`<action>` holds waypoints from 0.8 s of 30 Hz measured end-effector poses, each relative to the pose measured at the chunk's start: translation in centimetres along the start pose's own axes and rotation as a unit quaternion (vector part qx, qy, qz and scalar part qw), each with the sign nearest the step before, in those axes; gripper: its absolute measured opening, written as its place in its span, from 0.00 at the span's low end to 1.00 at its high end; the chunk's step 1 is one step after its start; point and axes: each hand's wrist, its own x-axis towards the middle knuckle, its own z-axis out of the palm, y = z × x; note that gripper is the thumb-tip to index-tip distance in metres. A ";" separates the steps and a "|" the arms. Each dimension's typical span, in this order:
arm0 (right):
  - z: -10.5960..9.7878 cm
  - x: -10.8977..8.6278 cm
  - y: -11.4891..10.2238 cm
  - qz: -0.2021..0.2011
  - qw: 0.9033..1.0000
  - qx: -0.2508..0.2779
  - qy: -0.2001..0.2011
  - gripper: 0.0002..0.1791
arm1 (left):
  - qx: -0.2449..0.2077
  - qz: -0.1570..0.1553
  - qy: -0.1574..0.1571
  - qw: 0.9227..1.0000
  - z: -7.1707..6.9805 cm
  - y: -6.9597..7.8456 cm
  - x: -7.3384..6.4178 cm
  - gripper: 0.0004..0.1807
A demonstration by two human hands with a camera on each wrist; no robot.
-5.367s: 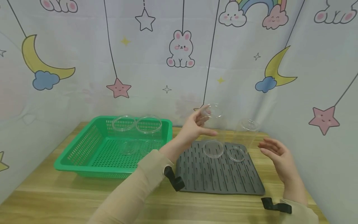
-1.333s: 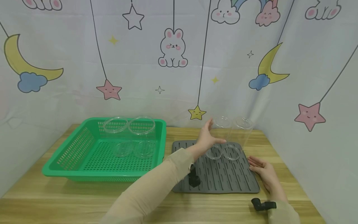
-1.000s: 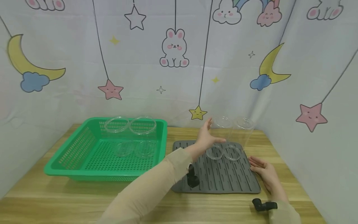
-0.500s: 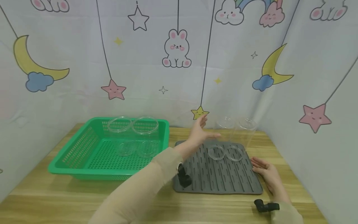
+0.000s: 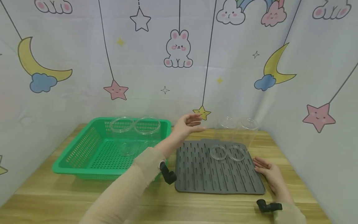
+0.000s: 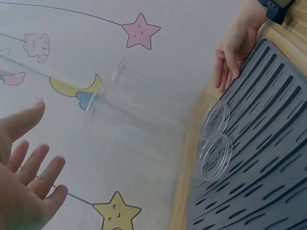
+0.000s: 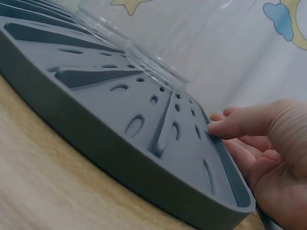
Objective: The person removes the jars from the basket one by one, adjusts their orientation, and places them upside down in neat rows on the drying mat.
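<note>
Two clear plastic cups stand side by side, rims down, on the grey ridged drying mat (image 5: pixel 212 177): a left cup (image 5: pixel 226 133) and a right cup (image 5: pixel 247 133). My left hand (image 5: pixel 183 127) holds nothing; it hovers left of the cups, above the mat's back left part, fingers loosely bent. In the left wrist view, its spread fingers are apart from the cups. My right hand (image 5: pixel 269 174) rests beside the mat's right edge. The right wrist view shows its thumb (image 7: pixel 240 123) touching the mat's raised rim, the other fingers along the outer side.
A green plastic basket (image 5: pixel 84 170) stands left on the wooden table (image 5: pixel 195 208). Two more clear cups, a left one (image 5: pixel 122 130) and a right one (image 5: pixel 147 132), stand inside it, wide mouths up. A printed curtain (image 5: pixel 145 62) hangs close behind.
My left hand first held a cup over the mat, set it beside the other cup, then let go and drew back left. My right hand came down to the mat's right edge and stays there.
</note>
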 end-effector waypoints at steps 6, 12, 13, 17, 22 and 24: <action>0.0 0.3 0.1 0.001 1.000 -0.003 -0.002 0.37 | 0.067 0.014 -0.099 0.993 -3.2 0.9 -0.8 0.34; 0.1 0.3 0.3 0.000 1.000 0.007 0.002 0.38 | 0.082 0.044 -0.124 0.988 -6.7 1.7 -1.8 0.36; 0.1 0.2 0.2 0.000 1.000 0.004 0.002 0.38 | 0.080 0.050 -0.126 0.988 -7.4 1.8 -2.0 0.37; 0.0 0.3 0.2 0.004 1.000 -0.004 0.002 0.38 | 0.084 0.071 -0.127 0.986 -10.2 2.4 -2.6 0.39; 0.0 0.3 0.2 0.005 1.000 -0.007 0.000 0.37 | 0.122 0.090 -0.113 0.982 -14.1 3.1 -3.4 0.43; 0.0 0.3 0.3 0.003 1.000 -0.005 0.000 0.37 | 0.136 0.094 -0.100 0.981 -15.6 3.4 -3.8 0.44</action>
